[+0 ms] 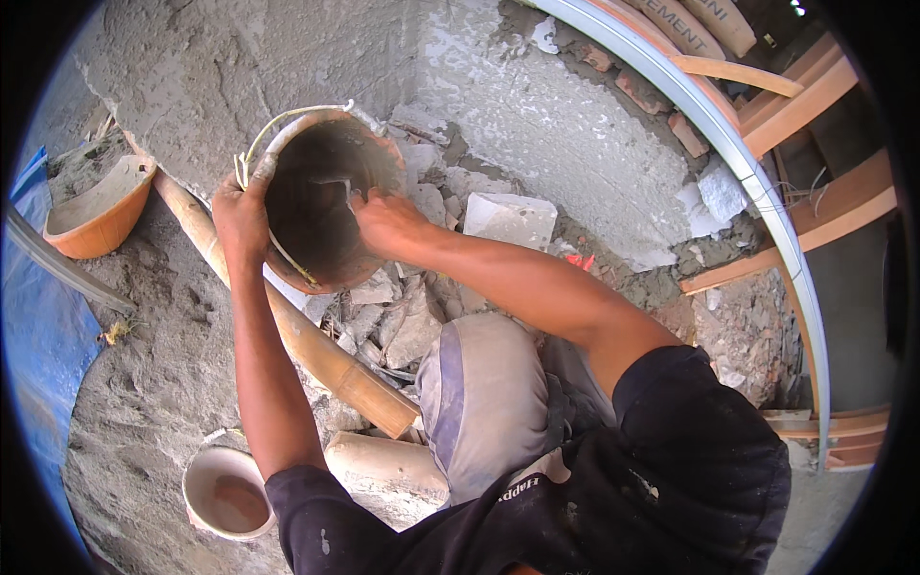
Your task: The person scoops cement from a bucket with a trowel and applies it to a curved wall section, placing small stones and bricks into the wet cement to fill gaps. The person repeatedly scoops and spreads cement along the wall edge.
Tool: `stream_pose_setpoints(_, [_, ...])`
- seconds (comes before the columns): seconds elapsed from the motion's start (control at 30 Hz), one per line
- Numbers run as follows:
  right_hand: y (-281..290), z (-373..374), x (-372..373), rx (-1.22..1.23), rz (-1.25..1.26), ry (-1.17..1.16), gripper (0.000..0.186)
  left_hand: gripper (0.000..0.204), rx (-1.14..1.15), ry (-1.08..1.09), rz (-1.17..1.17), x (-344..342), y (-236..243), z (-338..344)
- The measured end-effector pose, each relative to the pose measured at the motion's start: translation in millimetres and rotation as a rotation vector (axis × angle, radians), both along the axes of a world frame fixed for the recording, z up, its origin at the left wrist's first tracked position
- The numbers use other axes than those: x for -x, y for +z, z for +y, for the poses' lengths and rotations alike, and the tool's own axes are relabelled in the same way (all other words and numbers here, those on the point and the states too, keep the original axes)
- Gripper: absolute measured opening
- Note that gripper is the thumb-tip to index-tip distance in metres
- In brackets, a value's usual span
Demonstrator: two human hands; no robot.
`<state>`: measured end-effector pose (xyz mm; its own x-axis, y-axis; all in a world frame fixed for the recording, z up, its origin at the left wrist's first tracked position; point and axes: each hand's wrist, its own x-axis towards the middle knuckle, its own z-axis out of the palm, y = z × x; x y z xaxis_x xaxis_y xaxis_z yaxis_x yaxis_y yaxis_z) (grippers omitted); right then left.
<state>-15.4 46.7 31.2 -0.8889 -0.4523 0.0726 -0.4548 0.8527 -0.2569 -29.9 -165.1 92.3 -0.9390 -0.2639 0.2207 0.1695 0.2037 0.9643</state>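
A round orange-brown bucket, smeared with grey mortar and fitted with a thin pale handle, is tipped with its mouth toward me. My left hand is closed on the left side of its rim. Inside the mouth, my right hand is closed round what looks like a trowel; only its bent metal neck shows clearly, and its blade is hard to make out in the dark interior. Broken masonry lies under and beside the bucket.
A bamboo pole runs diagonally below the bucket. An orange half-basin and a blue tarp are at the left, with a small pale bucket at lower left. A metal strip and timber curve along the right.
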Motion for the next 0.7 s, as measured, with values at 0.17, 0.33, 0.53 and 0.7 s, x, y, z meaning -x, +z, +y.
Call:
stream_pose_setpoints(0.17, [-28.4,6.9,9.5,-0.019,-0.377,0.026,0.032,0.031,0.128,0.068,0.055,14.8,-6.7,28.1])
stream_pose_setpoints(0.33, [-16.1,-6.3,-2.1,0.599,-0.898,-0.014,0.021,0.034,0.194,0.123,0.005,13.7,0.0,24.8])
stream_pose_setpoints(0.53, [-48.5,3.4,20.1,1.597,-1.671,0.029,0.028,0.038,0.261,0.185,-0.044,18.9,2.6,47.5])
stream_pose_setpoints(0.7, [-20.2,64.7,-15.3,1.374,-1.463,0.069,0.037,0.041,0.257,0.238,0.017,21.8,-2.9,22.9])
